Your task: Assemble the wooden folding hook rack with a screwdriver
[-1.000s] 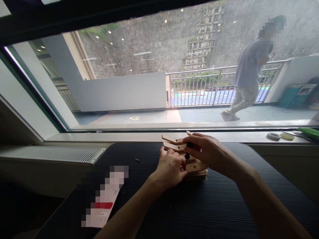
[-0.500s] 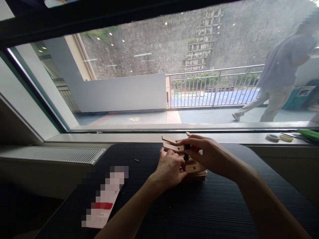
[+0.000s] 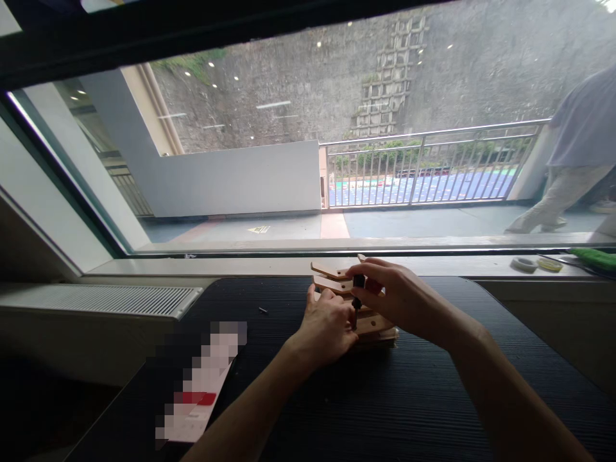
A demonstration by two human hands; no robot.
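Observation:
A wooden piece with several curved slats and dark holes in them rests on the black table. My right hand is closed round the dark handle of a screwdriver, which stands nearly upright with its shaft pointing down at the nearest slat. On the left side of the wooden piece, my left hand grips its edge, fingers bent and the thumb close to the screwdriver's tip. The tip itself is hidden by those fingers.
A small screw lies on the table, left of my hands. Nearer is a phone with a lit, blurred screen. Tape rolls and a green cloth sit on the windowsill. A person is outside the window.
My right fingers have shifted slightly on the screwdriver's handle, while the left hand keeps its place. Outside, the person has walked right, partly out of view.

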